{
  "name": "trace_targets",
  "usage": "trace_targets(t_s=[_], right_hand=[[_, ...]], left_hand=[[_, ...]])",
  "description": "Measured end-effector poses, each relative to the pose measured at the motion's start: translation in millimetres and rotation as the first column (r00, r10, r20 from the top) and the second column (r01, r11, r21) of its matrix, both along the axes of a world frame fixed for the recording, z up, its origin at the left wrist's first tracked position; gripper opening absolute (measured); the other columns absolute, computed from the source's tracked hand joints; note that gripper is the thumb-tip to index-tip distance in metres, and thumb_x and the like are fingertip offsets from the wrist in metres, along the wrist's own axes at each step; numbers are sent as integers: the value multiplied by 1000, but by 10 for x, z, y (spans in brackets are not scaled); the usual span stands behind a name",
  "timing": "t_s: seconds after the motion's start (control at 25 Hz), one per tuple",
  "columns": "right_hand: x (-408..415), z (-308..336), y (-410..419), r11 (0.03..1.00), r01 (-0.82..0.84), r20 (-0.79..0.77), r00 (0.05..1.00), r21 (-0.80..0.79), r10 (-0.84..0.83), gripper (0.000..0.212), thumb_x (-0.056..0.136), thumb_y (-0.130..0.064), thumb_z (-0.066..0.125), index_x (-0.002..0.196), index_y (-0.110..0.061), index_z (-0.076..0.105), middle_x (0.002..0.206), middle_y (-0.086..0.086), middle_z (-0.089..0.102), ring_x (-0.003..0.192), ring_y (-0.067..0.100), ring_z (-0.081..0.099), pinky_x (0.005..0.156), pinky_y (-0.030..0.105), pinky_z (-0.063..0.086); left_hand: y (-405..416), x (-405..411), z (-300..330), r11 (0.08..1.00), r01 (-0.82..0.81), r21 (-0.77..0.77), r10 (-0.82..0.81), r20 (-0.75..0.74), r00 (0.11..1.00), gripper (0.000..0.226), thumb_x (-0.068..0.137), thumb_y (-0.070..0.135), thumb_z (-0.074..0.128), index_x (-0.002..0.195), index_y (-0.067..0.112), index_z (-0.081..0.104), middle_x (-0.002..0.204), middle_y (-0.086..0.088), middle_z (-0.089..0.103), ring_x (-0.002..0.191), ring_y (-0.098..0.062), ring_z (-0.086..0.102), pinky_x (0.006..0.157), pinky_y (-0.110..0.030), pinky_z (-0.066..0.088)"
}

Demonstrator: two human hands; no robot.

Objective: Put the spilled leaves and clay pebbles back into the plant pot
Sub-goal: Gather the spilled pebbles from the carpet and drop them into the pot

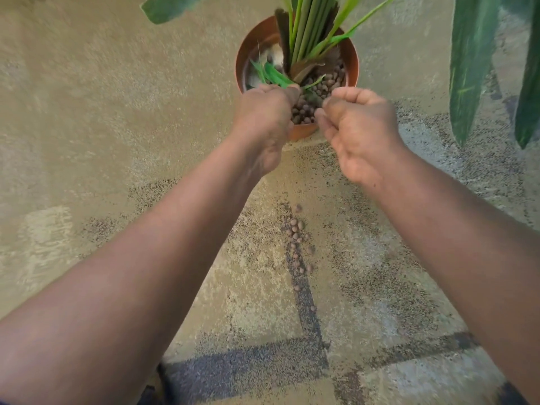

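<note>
An orange plant pot (248,48) stands on the floor at the top centre, with green stalks rising from it and brown clay pebbles (330,80) filling its near right part. My left hand (263,118) is over the pot's near rim and grips green leaves (276,76) that stick out over the pot. My right hand (356,127) hovers over the near right rim with its fingers curled; what it holds is hidden. A loose trail of spilled clay pebbles (296,241) lies on the floor between my forearms.
The floor is speckled beige stone with dark grooves (306,302) crossing it. Large striped green leaves (473,62) of another plant hang at the upper right. One broad leaf (163,8) shows at the top left.
</note>
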State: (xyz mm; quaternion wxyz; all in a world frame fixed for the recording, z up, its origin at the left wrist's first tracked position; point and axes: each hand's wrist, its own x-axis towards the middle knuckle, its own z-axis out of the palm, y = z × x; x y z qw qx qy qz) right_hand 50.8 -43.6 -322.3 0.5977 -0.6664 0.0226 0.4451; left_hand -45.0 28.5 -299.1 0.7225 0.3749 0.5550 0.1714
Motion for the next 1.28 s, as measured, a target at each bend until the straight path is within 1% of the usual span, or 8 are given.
trace_targets(t_s=[0.2,0.32,0.44,0.64,0.8,0.92,1.08,1.28], right_hand=[[-42,-207,-460,995,-27,69,997,-92,33,23,96,9,57,109,-8,67,113,10,70,103,20,73,85,25,61],[-73,-508,-923,953,-99,136,980,-288,143,22,96,5,60,101,-15,68,107,7,71,99,22,72,81,27,61],[-52,-843,-1441,803,-190,286,867,-565,407,25,94,3,62,103,-20,68,109,0,69,98,15,67,87,31,59],[-16,-1153,-2171,547,-240,258,687,-802,679,22,89,0,66,90,-20,60,101,5,65,82,16,59,76,30,51],[-114,-1285,-2489,439,-352,168,589,-827,790,32,86,-1,70,112,-16,59,115,5,49,96,19,55,83,27,42],[-143,-1376,-2550,432,-347,238,480,-833,844,16,88,-4,69,98,-14,63,107,6,56,92,19,57,83,30,49],[-280,-1324,-2474,386,-444,196,415,-808,889,18,89,-1,69,86,-18,63,88,-3,61,81,15,63,74,24,54],[-875,-1202,-2418,262,-742,68,281,-617,957,26,92,-7,69,115,-19,70,104,-11,59,82,3,62,78,20,59]], left_hand=[[-221,-170,-212,991,5,134,-5,2,1000,8,103,15,59,96,16,63,96,1,72,88,-12,70,87,-31,59],[-643,-440,-503,942,266,203,-209,-264,942,12,102,12,58,94,17,65,96,4,68,75,-7,61,64,-14,56],[-1036,-771,-895,808,576,120,-456,-491,742,18,100,6,58,99,21,67,113,10,65,76,-4,59,56,-8,50],[-1449,-1057,-1286,501,865,30,-626,-678,386,28,94,9,63,119,22,59,110,6,53,99,-17,58,96,-32,57],[-1656,-1145,-1411,396,918,-27,-670,-692,269,49,91,27,68,135,23,47,126,1,46,121,-24,49,106,-44,51],[-1765,-1209,-1461,299,953,-37,-698,-690,192,58,89,25,72,139,28,43,137,1,42,127,-25,45,104,-37,50],[-1845,-1260,-1527,267,963,30,-692,-689,213,38,97,8,62,129,26,55,129,0,51,107,-18,56,91,-28,54],[-1901,-1317,-1608,221,969,113,-690,-683,238,18,101,13,56,113,23,64,112,3,49,87,-13,59,73,-27,60]])
